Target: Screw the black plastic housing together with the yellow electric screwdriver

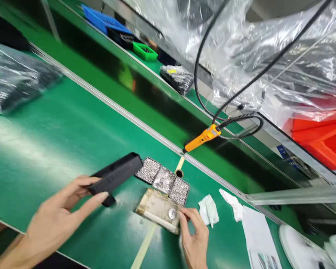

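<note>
Long black housing is grasped at its near end by the left hand, lifted clear of the green desk, likely kept free for handling; right hand is pinched on a small silver disc over the worn pad; the three-cell parts tray is kept just beyond, within reach.

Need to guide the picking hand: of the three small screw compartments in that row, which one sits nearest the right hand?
The right-end compartment, farthest from the black bar. It lies just above the right hand's fingertips; the other two sit further left.
</note>
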{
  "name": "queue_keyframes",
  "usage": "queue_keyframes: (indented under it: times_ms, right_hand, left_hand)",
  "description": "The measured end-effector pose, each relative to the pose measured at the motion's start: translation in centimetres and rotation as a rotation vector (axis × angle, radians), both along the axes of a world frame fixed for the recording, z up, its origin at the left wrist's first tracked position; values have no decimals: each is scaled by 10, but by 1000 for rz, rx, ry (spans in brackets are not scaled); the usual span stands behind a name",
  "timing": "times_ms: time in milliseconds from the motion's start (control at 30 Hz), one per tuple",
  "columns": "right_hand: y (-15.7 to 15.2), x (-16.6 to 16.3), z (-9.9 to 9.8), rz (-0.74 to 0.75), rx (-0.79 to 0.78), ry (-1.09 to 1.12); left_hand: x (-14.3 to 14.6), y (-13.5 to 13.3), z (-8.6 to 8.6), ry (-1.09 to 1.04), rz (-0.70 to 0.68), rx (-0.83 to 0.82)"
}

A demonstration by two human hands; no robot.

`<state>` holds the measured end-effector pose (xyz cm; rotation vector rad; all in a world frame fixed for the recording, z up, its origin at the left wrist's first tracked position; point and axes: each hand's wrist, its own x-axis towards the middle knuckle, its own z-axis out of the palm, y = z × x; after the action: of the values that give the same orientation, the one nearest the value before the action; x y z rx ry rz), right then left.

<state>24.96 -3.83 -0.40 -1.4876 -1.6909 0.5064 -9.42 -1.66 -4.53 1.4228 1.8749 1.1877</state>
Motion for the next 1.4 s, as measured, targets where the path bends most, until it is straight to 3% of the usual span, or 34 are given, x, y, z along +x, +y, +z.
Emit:
queue_keyframes:
  times_ms: [67,167,267,367,500,600,667,733,800,833,900,1000,1100,1200,1400]
  right_hand:
    - [-3,-16,0,-107,9,90]
    - [-13,-62,-6,-185,-97,244]
    - [-22,-113,-17,-15,-199,480]
    - [-26,-147,-27,-1,-241,649]
    - [-25,-163,-33,-125,-289,747]
    - [-17,-151,-25,-234,-290,772]
    - [-11,-128,-11,-209,-267,714]
    - [-5,-96,8,-55,-267,620]
    - [-1,-62,30,116,-287,533]
    - [1,-47,39,229,-318,510]
    - [5,-20,51,325,-351,481]
    - [7,5,47,205,-281,450]
    - [2,21,21,45,-196,390]
    - [-9,30,0,6,-151,243]
    - [-22,31,15,91,-72,-25]
  left_hand:
    - [8,-2,6,-4,-93,83]
    - [25,-5,12,129,-161,331]
    - [40,-11,8,347,-104,560]
    - [52,-17,1,445,-140,653]
    - [68,-28,4,306,-271,694]
    - [79,-33,16,261,-378,705]
    - [81,-28,28,216,-463,678]
    - [78,-12,42,113,-505,564]
    - [76,13,57,-11,-501,345]
    - [76,27,64,-92,-562,237]
    - [83,53,73,-285,-817,61]
    - [102,73,74,-358,-940,-46]
    - [117,70,63,-261,-881,-51]
    - [118,58,50,-148,-845,-54]
    - [109,39,38,-58,-826,-19]
